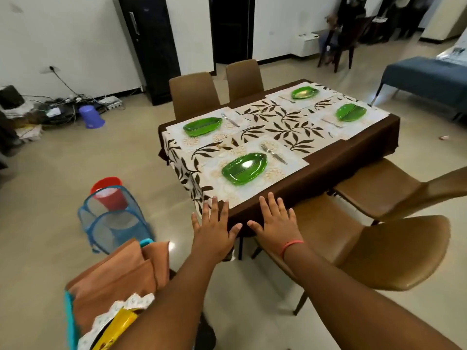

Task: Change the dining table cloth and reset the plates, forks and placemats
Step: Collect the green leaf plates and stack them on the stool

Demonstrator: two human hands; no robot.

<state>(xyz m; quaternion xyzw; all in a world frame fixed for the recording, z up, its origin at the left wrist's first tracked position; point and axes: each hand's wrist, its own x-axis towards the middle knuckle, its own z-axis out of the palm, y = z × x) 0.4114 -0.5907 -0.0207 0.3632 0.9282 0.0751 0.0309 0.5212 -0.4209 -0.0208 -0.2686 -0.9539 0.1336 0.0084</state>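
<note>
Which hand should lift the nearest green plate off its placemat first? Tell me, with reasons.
Probably the right hand. It is open at the table's near edge, almost directly below the nearest green plate. The left hand, also open, sits further toward the corner, over the leaf-patterned cloth, so its reach looks slightly longer.

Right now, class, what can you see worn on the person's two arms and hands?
Both forearms are bare, no sleeves showing. The right hand has a thin pinkish-red band round its wrist. The left hand wears nothing visible: no ring, watch or glove.
</note>
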